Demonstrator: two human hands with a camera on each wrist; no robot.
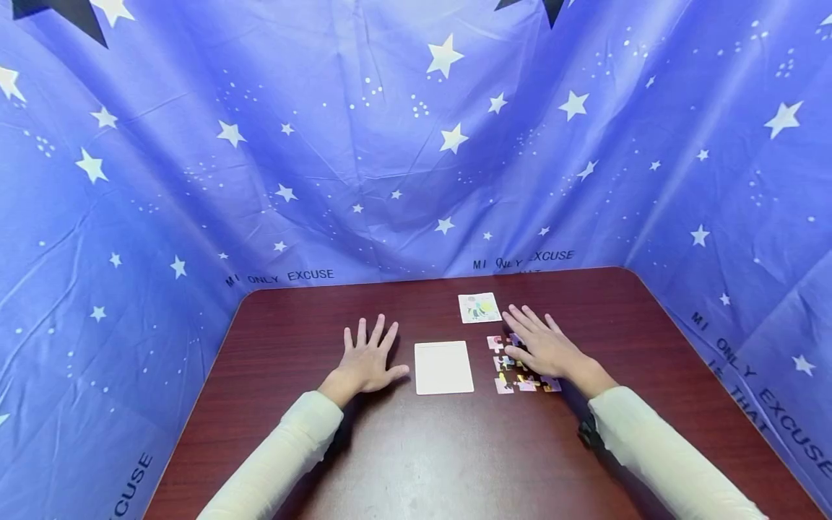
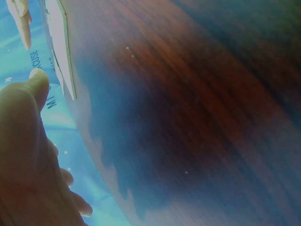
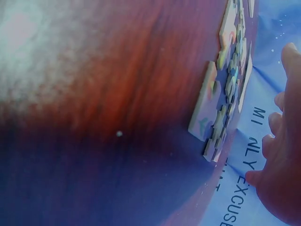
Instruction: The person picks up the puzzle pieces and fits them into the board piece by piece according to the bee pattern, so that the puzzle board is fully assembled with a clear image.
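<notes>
My left hand (image 1: 369, 361) is spread over the table with straight fingers, to the left of a blank white square board (image 1: 444, 368). Its thumb points toward the board's left edge without reaching it. On the other side, my right hand (image 1: 542, 345) hovers with fingers extended above several loose jigsaw pieces (image 1: 503, 385), hiding part of them. In the right wrist view those jigsaw pieces (image 3: 206, 103) lie flat on the table, apart from the hand. A square picture card (image 1: 479, 308) with a pale coloured drawing lies behind them, near the right fingertips. Neither hand holds anything.
The dark red wooden table (image 1: 416, 448) has rounded far corners. Blue cloth (image 1: 390, 144) printed with white stars and lettering hangs behind it and along both sides. Something dark (image 1: 588, 433) sits under the right wrist.
</notes>
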